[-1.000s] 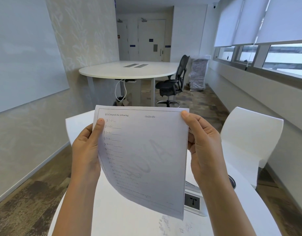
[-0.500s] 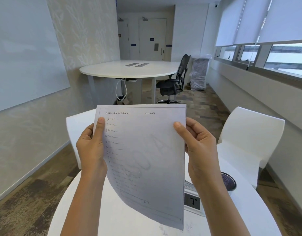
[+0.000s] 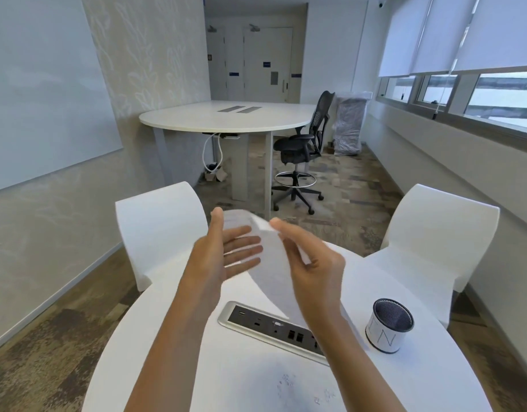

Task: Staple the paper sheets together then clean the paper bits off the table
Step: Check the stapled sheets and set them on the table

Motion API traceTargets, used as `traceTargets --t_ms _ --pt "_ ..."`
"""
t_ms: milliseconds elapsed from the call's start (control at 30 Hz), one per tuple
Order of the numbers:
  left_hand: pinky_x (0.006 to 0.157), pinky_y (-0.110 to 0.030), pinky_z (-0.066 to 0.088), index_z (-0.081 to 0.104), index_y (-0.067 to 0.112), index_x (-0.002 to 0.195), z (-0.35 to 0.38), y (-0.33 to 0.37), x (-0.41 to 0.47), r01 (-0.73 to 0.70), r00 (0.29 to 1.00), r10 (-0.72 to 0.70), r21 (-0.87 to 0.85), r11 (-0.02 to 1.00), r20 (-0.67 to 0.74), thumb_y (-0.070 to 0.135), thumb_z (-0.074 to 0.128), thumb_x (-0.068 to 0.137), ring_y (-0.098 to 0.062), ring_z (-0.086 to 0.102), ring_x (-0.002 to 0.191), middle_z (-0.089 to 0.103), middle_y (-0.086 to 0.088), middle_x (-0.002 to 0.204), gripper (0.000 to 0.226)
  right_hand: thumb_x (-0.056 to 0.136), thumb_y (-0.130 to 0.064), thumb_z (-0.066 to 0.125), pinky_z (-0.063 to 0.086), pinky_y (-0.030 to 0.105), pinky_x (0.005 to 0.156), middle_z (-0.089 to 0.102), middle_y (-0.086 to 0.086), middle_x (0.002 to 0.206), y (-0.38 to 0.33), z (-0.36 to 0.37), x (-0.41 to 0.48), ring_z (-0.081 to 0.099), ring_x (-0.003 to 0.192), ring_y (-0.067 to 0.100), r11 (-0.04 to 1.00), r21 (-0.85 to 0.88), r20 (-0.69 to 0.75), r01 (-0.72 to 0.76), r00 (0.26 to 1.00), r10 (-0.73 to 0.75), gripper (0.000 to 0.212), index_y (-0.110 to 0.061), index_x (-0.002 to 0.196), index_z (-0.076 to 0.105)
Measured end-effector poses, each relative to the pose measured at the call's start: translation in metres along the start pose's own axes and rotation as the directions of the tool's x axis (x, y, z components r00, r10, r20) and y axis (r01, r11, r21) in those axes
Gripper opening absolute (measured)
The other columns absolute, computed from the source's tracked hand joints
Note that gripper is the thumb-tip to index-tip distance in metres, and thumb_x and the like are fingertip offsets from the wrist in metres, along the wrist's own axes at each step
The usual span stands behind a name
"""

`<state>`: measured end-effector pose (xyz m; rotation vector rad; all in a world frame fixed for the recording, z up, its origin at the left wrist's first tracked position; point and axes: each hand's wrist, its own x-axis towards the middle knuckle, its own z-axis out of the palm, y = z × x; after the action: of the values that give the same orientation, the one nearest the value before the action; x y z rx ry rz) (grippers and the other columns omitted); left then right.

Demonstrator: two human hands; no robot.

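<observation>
The white paper sheets hang blurred and bent between my hands, above the round white table. My left hand is spread with straight fingers, palm against the left side of the sheets. My right hand grips the sheets from the right, its index fingertip at their folded top edge. The lower part of the sheets runs behind my right wrist. Small white paper bits lie scattered on the table near its front. No stapler is in view.
A recessed socket panel sits in the table's middle. A small white cylinder with a dark mesh top stands at the right. Two white chairs flank the far side. A larger table and black office chair stand beyond.
The sheets, held up flat facing me by both hands, have dropped and tipped away. My left hand let go and opened flat. The view has tilted down onto the table.
</observation>
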<state>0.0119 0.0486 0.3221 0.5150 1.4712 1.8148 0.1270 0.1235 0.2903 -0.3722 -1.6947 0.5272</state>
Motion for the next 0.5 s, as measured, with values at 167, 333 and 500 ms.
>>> traceTargets --t_ms 167,333,500 --pt "0.059 -0.031 0.060 0.059 -0.002 0.111 -0.013 -0.003 0.016 0.246 0.964 -0.234 -0.086 0.965 0.130 0.060 0.037 0.090 -0.021 0.070 0.066 0.070 -0.016 0.093 0.069 0.090 -0.006 0.056 0.049 0.025 0.093 0.068 -0.003 0.115 0.038 0.008 -0.025 0.060 0.113 0.009 0.936 -0.060 0.327 0.346 0.893 -0.309 0.024 -0.014 0.107 0.071" --pt "0.059 -0.033 0.057 0.054 0.000 0.124 -0.019 -0.018 0.031 0.236 0.972 -0.236 0.028 0.971 -0.019 0.014 0.057 0.090 -0.029 0.063 0.085 0.063 -0.020 0.114 0.037 0.091 -0.024 0.058 0.046 0.021 0.097 0.067 -0.008 0.118 0.056 0.012 -0.040 0.057 0.117 0.005 0.906 -0.052 0.517 0.421 0.787 -0.336 0.023 -0.019 0.110 0.071" --pt "0.073 -0.033 0.053 0.061 0.005 0.119 -0.018 -0.018 0.039 0.168 0.985 -0.173 0.168 0.971 0.013 0.009 0.050 0.094 -0.028 0.062 0.093 0.065 -0.015 0.114 0.027 0.091 -0.046 0.046 0.037 0.006 0.096 0.058 -0.030 0.119 0.050 0.005 -0.032 0.051 0.113 -0.012 0.964 0.003 0.439 -0.267 0.866 0.238 0.033 -0.035 0.119 0.061"
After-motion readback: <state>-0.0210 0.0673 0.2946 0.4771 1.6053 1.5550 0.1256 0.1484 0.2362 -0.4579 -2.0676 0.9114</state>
